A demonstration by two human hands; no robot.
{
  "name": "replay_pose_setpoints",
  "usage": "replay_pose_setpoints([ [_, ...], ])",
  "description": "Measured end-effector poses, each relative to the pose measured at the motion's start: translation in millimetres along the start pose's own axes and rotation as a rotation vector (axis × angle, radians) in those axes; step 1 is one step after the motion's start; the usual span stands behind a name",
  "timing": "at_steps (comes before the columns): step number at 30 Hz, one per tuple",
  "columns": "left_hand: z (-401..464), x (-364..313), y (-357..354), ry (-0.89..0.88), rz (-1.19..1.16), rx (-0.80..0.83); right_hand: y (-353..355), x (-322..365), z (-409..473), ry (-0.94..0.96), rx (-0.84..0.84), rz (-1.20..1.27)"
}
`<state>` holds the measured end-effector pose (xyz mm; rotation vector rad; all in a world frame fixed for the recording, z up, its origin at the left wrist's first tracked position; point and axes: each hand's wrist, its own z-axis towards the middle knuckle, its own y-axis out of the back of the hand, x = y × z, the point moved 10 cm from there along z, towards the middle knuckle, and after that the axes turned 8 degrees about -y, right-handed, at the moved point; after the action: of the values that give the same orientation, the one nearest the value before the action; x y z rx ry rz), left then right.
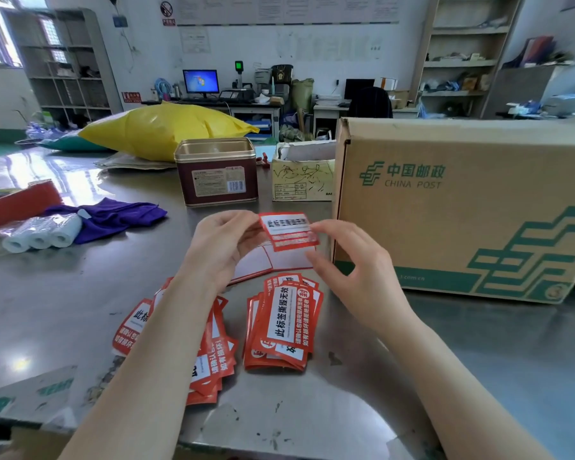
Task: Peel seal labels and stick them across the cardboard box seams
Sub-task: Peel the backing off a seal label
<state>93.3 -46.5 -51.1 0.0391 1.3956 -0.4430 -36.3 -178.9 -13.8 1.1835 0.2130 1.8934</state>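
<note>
Red-and-white label: the seal label is up off the steel table, at 12 o'clock from the label stacks, mostly lifted from its white backing sheet.
Left hand: my left hand pinches the label's left edge and the backing under it.
Right hand: my right hand hovers at the label's 3 o'clock, fingers loosely bent, fingertips near its right edge; I cannot tell if they touch it, and it holds nothing for certain.
Step in hand: peeling, I judge, nearly finished.
Box: the cardboard box stands at 3 o'clock, just beside my right hand; no seal shows on this face.
Spare labels: two stacks lie at 6 o'clock.
Further out: a tin at 12 o'clock, purple cloth at 9.
Next move: free the last corner, keep the sticky side off my fingers, carry it to a seam and press it flat across.
</note>
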Motion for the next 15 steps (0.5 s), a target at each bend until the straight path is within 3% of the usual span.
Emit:
replay_pose_setpoints([
  [6,-6.7,9.8,-26.1,0.035,0.213,0.272,-19.0,-4.8,-0.1,-0.076,0.136,0.008],
  [15,-15.8,5.8,-41.8,0.008,0.188,0.439,-18.6,-1.0,-0.8,-0.034,0.131,-0.015],
])
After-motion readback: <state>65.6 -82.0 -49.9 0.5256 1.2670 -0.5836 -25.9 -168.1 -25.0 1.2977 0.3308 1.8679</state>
